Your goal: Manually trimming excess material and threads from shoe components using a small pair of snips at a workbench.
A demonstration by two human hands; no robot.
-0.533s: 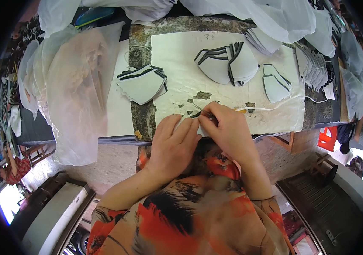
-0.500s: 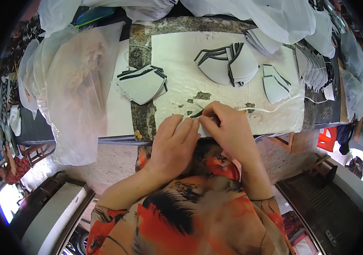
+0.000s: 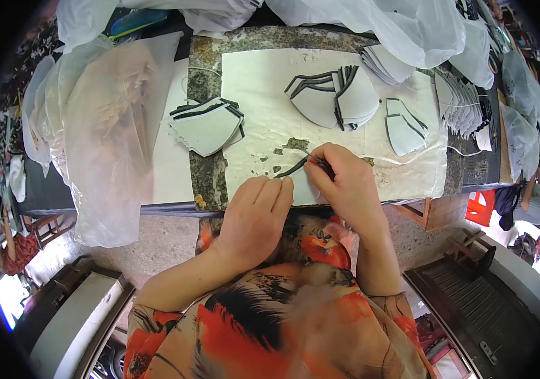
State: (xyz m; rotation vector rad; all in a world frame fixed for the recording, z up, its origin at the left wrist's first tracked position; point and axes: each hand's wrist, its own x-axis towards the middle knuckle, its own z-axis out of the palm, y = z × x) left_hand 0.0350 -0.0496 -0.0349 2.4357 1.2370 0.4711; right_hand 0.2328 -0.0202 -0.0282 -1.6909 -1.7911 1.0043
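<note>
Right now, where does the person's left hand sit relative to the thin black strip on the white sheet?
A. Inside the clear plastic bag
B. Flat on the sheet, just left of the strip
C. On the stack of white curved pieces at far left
B: the left hand lies flat on the white sheet, fingertips beside the thin black strip, which the right hand pinches.
</note>
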